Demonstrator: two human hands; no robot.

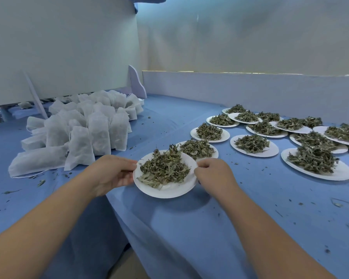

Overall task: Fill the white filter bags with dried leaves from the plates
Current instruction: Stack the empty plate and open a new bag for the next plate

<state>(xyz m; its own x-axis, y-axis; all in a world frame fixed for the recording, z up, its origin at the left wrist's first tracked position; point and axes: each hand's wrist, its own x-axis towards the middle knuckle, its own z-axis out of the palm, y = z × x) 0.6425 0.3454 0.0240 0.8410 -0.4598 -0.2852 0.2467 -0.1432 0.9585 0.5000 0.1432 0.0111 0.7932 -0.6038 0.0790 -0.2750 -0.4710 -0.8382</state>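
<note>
A white paper plate [169,191] heaped with dried green leaves [163,169] is lifted just above the blue cloth, its shadow below it. My left hand [114,172] grips its left rim and my right hand [212,171] pinches its right rim. A pile of white filter bags [79,133] lies to the left of the plate; several look stuffed. Another leaf plate [197,150] sits right behind the held one.
Several more white plates of dried leaves [314,164] cover the blue-clothed table [210,228] at the right and back. Leaf crumbs are scattered on the cloth. A white partition [69,47] stands behind the bags, a low white wall [250,87] at the back.
</note>
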